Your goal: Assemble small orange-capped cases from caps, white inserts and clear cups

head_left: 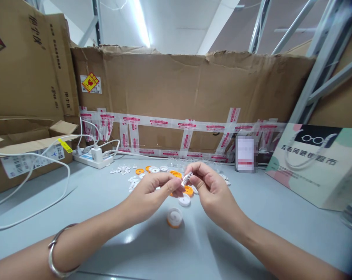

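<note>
Over the middle of the table, my right hand [209, 186] pinches a small white plastic piece [187, 178] with thin open ribs. My left hand [158, 192] comes in from the other side, thumb and fingers closed at the same piece's lower left end. Below them stands a round part [175, 217], white on top with an orange base. A white round cap [184, 200] lies just under the fingertips, beside an orange ring [188, 190]. More white and orange round parts are partly hidden behind my hands.
Small white pieces [123, 169] lie at the back left, near a white power strip [92, 157] with cables. A phone [245, 154] leans at the back right, beside a paper bag [316, 167]. Tall cardboard [164, 85] walls off the back; an open carton [27, 155] sits left.
</note>
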Demonstrator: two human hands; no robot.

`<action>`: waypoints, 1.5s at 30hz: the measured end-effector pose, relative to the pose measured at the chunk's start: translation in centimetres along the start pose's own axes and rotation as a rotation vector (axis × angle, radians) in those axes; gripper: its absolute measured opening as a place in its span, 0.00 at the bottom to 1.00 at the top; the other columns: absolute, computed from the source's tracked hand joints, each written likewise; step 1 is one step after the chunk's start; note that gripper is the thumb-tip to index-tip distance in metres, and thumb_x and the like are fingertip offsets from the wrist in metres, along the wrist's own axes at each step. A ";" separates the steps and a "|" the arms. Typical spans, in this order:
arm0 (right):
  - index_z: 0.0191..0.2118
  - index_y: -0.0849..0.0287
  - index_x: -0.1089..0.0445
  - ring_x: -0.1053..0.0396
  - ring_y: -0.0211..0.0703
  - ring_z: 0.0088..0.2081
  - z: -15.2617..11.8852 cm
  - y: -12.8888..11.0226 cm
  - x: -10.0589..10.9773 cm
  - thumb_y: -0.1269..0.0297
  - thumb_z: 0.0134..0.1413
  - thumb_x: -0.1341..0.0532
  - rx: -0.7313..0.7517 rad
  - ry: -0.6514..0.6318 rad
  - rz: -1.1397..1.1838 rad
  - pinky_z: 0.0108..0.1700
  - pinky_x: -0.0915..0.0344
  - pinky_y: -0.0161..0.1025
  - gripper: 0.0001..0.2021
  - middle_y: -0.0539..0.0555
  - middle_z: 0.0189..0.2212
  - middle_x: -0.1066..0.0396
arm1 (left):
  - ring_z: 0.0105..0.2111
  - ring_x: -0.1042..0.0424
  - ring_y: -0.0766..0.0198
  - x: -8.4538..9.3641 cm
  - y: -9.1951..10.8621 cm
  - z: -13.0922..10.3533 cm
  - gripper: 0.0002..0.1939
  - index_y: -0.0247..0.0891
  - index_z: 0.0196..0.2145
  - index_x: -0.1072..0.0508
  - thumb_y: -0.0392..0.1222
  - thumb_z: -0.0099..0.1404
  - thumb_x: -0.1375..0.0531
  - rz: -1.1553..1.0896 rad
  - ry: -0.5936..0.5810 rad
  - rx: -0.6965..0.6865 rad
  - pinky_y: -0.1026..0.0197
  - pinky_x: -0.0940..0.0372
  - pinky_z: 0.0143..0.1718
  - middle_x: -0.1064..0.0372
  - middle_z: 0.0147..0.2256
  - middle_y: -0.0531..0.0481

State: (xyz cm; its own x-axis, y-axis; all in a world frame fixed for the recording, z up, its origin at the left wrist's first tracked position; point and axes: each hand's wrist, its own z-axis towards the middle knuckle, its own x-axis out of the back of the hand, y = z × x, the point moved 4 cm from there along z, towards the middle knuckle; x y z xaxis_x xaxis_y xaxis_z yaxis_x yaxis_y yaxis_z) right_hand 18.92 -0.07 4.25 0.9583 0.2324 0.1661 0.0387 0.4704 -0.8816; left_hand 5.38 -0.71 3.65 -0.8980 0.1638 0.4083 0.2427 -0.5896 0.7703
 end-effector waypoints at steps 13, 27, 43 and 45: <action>0.39 0.54 0.28 0.29 0.37 0.34 0.5 0.9 0.4 0.63 0.50 0.37 0.007 -0.032 0.201 0.36 0.31 0.34 0.09 0.51 0.34 0.26 | 0.30 0.29 0.66 0.3 -0.5 0.2 0.14 0.36 0.31 0.24 0.45 0.64 0.46 -0.058 0.052 0.104 0.65 0.36 0.33 0.26 0.28 0.49; 0.39 0.54 0.30 0.28 0.37 0.35 0.6 1.2 0.3 0.64 0.45 0.34 -0.091 -0.002 0.312 0.38 0.31 0.34 0.13 0.50 0.33 0.26 | 0.32 0.29 0.64 0.3 -0.5 0.0 0.11 0.38 0.32 0.24 0.45 0.63 0.44 0.074 0.091 0.050 0.64 0.37 0.34 0.25 0.31 0.51; 0.26 0.59 0.26 0.32 0.42 0.29 6.5 9.2 11.1 0.60 0.41 0.36 -0.247 -0.110 -0.817 0.32 0.39 0.36 0.08 0.52 0.26 0.26 | 0.35 0.29 0.66 0.7 -2.4 0.7 0.11 0.38 0.31 0.25 0.48 0.61 0.42 -0.159 0.097 0.222 0.68 0.36 0.35 0.24 0.33 0.51; 0.28 0.59 0.26 0.32 0.42 0.29 6.3 9.7 10.4 0.58 0.42 0.37 -0.250 -0.088 -0.861 0.30 0.40 0.35 0.10 0.53 0.27 0.26 | 0.35 0.29 0.66 0.7 -2.4 0.8 0.11 0.38 0.31 0.25 0.48 0.61 0.42 -0.147 0.092 0.212 0.68 0.37 0.35 0.25 0.33 0.50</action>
State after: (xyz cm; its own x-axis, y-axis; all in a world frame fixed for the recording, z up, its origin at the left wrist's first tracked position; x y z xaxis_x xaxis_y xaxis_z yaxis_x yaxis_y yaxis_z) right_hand 27.44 12.28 0.18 0.5447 -0.0456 0.8374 0.8033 0.3153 -0.5053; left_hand 4.50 1.44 2.44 -0.9564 0.1574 0.2459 0.1700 -0.3843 0.9074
